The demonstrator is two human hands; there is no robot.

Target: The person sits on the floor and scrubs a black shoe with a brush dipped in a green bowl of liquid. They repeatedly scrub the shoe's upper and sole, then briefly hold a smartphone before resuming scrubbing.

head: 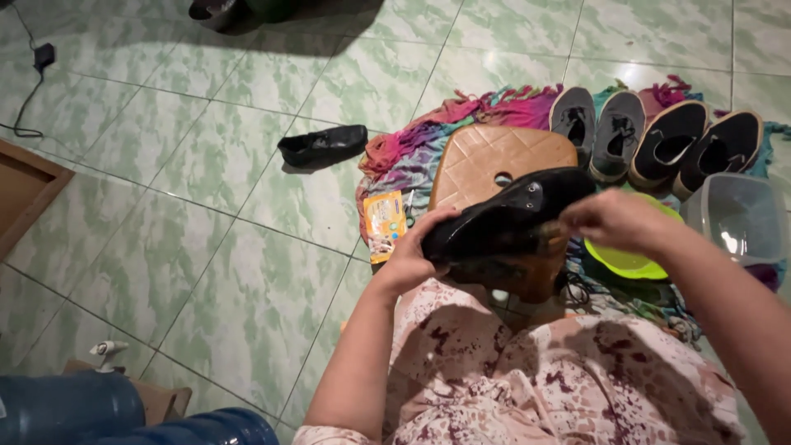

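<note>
My left hand [414, 251] grips the heel end of a shiny black shoe [503, 216], holding it above a brown plastic stool [486, 158]. My right hand [614, 219] is closed around a small brush-like tool whose tip touches the shoe's side near its toe end; the tool is mostly hidden by my fingers. A second black shoe [323, 144] lies alone on the green tiled floor to the left. An orange packet [385, 224] lies on the colourful cloth [412, 148] just left of my left hand.
Two grey shoes [597, 125] and two black slip-ons [696, 144] line the cloth's far edge. A lime green bowl [630, 262] and a clear plastic tub [737, 218] sit at right. Blue water jugs [70, 408] stand at bottom left, a wooden frame [21, 194] at left.
</note>
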